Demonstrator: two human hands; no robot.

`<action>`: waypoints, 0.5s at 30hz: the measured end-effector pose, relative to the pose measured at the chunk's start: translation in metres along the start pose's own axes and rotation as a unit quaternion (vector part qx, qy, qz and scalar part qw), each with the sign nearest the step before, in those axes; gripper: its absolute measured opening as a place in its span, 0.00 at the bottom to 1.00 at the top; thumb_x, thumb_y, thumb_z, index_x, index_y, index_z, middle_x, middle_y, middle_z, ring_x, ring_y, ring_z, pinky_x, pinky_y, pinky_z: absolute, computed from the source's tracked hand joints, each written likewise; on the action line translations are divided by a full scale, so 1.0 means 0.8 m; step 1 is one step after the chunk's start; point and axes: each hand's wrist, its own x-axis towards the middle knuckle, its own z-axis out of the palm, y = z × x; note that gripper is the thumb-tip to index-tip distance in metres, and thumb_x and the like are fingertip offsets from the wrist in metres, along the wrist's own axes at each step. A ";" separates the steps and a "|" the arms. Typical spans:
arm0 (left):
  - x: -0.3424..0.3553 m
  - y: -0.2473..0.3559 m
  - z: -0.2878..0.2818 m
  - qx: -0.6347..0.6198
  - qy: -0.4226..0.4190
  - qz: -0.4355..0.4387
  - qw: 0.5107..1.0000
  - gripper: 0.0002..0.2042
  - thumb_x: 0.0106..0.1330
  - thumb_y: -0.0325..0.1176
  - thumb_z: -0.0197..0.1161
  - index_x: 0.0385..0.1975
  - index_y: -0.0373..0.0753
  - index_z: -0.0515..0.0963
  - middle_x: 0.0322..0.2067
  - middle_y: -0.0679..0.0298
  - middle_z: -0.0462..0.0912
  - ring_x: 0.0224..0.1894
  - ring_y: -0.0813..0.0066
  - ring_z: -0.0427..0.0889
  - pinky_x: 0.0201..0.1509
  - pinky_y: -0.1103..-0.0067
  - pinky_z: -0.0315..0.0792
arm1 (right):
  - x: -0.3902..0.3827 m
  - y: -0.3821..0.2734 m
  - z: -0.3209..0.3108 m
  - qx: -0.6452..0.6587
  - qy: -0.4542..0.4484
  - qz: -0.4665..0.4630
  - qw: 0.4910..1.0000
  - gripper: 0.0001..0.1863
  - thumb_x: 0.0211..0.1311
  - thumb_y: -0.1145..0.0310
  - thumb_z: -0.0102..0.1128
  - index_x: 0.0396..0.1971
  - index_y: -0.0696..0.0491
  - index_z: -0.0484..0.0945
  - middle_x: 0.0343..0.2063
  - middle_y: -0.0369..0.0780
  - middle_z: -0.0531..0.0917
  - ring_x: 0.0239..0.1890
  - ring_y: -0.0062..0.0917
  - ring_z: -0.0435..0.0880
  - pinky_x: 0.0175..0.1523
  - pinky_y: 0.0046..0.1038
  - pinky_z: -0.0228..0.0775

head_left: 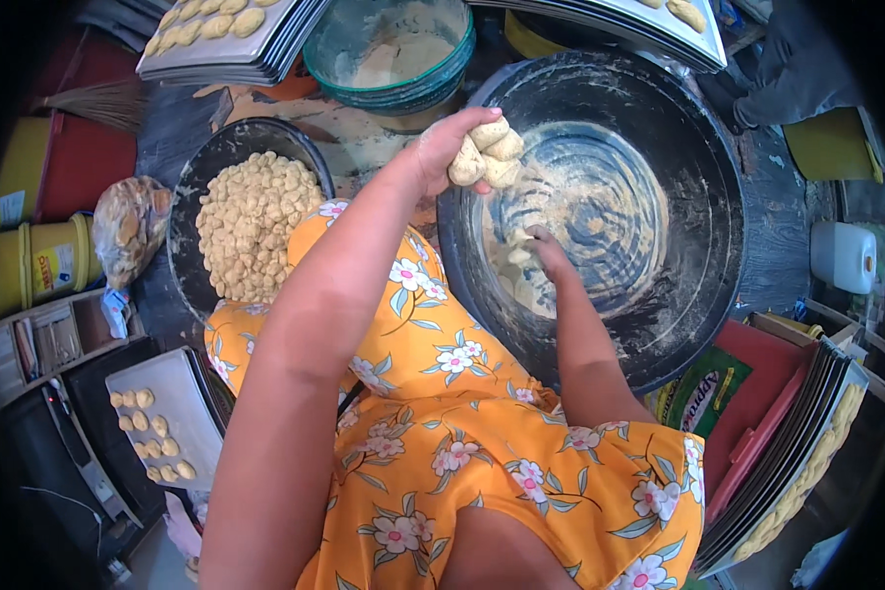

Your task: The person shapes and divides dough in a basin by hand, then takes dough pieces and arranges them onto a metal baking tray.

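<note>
My left hand is closed around several pale, rounded dough pieces, held over the left rim of a large black basin. Flour streaks the inside of that basin in rings. Down inside it, my right hand has its fingers closed on small dough pieces, near the basin's left side; the fingertips are partly hidden. To my left, a smaller black basin holds a heap of small dough lumps.
Stacked green basins with flour stand ahead. Trays of shaped dough sit at far left, another tray at near left, and a tray stack at near right. A person's leg shows at far right, beside a yellow container.
</note>
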 end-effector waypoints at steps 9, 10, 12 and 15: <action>0.001 0.000 0.030 0.009 -0.018 0.013 1.000 0.22 0.62 0.53 0.53 0.39 0.38 0.76 0.34 0.61 0.83 0.34 0.70 0.84 0.22 0.77 0.76 | 0.025 0.068 0.034 -0.478 0.147 -0.213 0.839 0.21 0.37 0.70 0.66 0.36 0.57 0.73 0.37 0.51 0.77 0.40 0.41 0.77 0.46 0.34 0.68; -0.003 0.000 0.028 0.017 -0.018 0.013 1.000 0.21 0.62 0.53 0.53 0.38 0.38 0.76 0.34 0.61 0.83 0.33 0.70 0.83 0.22 0.77 0.76 | 0.026 0.055 0.027 -0.467 0.107 -0.164 0.862 0.21 0.37 0.69 0.66 0.36 0.57 0.72 0.37 0.51 0.77 0.40 0.42 0.78 0.47 0.34 0.68; -0.009 -0.004 0.016 0.014 -0.017 0.022 1.000 0.20 0.62 0.51 0.54 0.36 0.38 0.76 0.32 0.61 0.82 0.31 0.71 0.83 0.20 0.78 0.75 | 0.019 0.030 0.021 -0.416 0.076 -0.132 0.896 0.24 0.39 0.68 0.65 0.40 0.56 0.71 0.37 0.49 0.78 0.40 0.40 0.78 0.47 0.33 0.68; -0.034 -0.006 -0.001 0.022 0.086 0.068 0.994 0.18 0.61 0.50 0.55 0.36 0.39 0.75 0.31 0.62 0.82 0.30 0.71 0.83 0.20 0.77 0.75 | -0.021 -0.013 0.027 -0.381 0.246 -0.277 0.847 0.25 0.42 0.71 0.63 0.45 0.57 0.69 0.42 0.49 0.76 0.42 0.41 0.77 0.49 0.35 0.68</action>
